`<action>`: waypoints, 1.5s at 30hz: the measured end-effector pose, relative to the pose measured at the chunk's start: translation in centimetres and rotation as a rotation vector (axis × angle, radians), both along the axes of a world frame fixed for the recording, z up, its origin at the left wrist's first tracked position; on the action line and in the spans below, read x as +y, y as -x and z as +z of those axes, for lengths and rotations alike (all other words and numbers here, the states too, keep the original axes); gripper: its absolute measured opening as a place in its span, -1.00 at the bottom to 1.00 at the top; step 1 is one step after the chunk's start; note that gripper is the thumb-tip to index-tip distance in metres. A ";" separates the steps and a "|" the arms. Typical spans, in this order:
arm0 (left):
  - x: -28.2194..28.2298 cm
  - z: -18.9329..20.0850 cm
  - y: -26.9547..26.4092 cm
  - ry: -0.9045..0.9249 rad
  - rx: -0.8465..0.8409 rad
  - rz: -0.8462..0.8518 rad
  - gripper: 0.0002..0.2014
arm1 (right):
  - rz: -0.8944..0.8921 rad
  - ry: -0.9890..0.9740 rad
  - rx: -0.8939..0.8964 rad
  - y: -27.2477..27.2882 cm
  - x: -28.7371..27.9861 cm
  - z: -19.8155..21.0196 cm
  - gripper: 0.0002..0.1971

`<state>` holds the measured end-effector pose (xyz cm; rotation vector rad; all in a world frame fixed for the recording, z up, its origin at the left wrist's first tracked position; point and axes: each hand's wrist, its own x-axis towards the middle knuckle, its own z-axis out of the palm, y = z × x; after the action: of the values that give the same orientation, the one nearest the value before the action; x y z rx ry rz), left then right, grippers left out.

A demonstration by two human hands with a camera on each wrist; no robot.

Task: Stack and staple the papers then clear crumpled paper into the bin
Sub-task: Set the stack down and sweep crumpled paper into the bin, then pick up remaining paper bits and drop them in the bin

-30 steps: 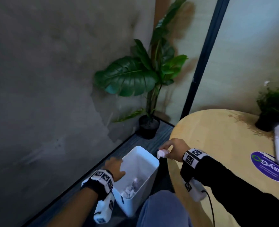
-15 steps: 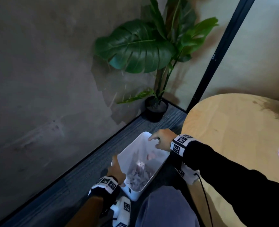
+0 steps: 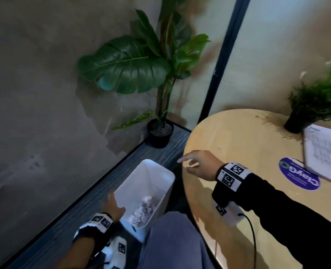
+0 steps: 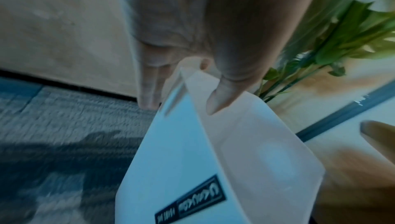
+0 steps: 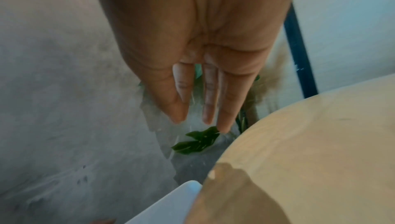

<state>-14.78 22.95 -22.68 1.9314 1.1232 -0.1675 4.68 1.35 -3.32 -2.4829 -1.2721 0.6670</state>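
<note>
Closest to the person's knee, the left hand (image 3: pixel 113 207) grips the near rim of the white bin (image 3: pixel 157 172), which stands on the floor between the leg and the table. In the left wrist view the thumb (image 4: pixel 222 95) hooks inside the wall while the fingers (image 4: pixel 149 85) run down the outside, so the rim is pinched between them. At the bottom of the bin lies a heap of crumpled paper (image 3: pixel 144 208), pale and bunched.

A little farther out, the right hand (image 3: pixel 198 165) hovers over the curved edge of the round wooden table (image 3: pixel 228 136), just beside the bin's mouth. Its fingers (image 5: pixel 210 95) are spread and nearly straight, palm down, and nothing is in them.

Beyond that, at the far right of the table, a sheet or stack of printed papers (image 3: pixel 328 152) lies partly over a round purple sticker (image 3: pixel 298 174), next to a small potted plant (image 3: pixel 316 105). Whether those papers are stapled I cannot tell from here. A big-leaved plant (image 3: pixel 133 65) stands in the corner.

To my eye this is the clearing step, and late in it: I see no crumpled ball on the visible table. The next move, I would guess, is for the empty hand to check the rest of the table for stray balls, and for the left to let the bin go once all is in.
</note>
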 end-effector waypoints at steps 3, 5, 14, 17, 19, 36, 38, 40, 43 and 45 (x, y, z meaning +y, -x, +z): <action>-0.7 3.7 -1.3 -0.201 0.062 -0.126 -0.08 | -0.111 0.030 -0.027 0.0 -5.9 0.9 -0.67; -1.4 6.7 -2.9 -0.405 0.135 -0.311 -0.11 | -0.199 0.079 -0.026 0.0 -10.1 0.9 -0.66; -9.0 19.4 -12.5 -0.706 0.169 -0.913 -0.37 | -0.557 0.385 0.000 -2.5 -28.8 0.2 -0.58; -13.0 21.5 -15.9 -0.724 0.134 -1.020 -0.38 | -0.686 0.426 -0.006 -3.4 -32.9 -0.4 -0.54; -15.8 21.8 -18.2 -0.757 0.137 -1.084 -0.39 | -0.748 0.444 -0.026 -3.9 -34.6 -1.0 -0.53; -25.3 11.4 -24.0 -0.669 0.292 -1.211 -0.02 | -0.538 0.778 -0.152 -5.0 -34.0 -5.9 0.08; -26.9 10.8 -23.7 -0.675 0.213 -1.225 0.01 | -0.493 0.769 -0.165 -4.7 -33.6 -5.6 0.13; -28.4 10.8 -23.5 -0.668 0.169 -1.257 0.02 | -0.447 0.744 -0.202 -4.2 -33.3 -5.9 0.10; -30.4 11.2 -23.4 -0.639 0.138 -1.362 0.18 | -0.385 0.681 -0.261 -3.0 -32.7 -6.6 -0.07; -31.7 11.5 -22.8 -0.637 0.112 -1.458 0.34 | -0.348 0.650 -0.275 -1.9 -32.3 -7.0 -0.09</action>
<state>8.05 -8.75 -11.20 2.9805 -0.4706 -0.7520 6.63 -30.94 -10.33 -3.3137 -0.7253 0.7535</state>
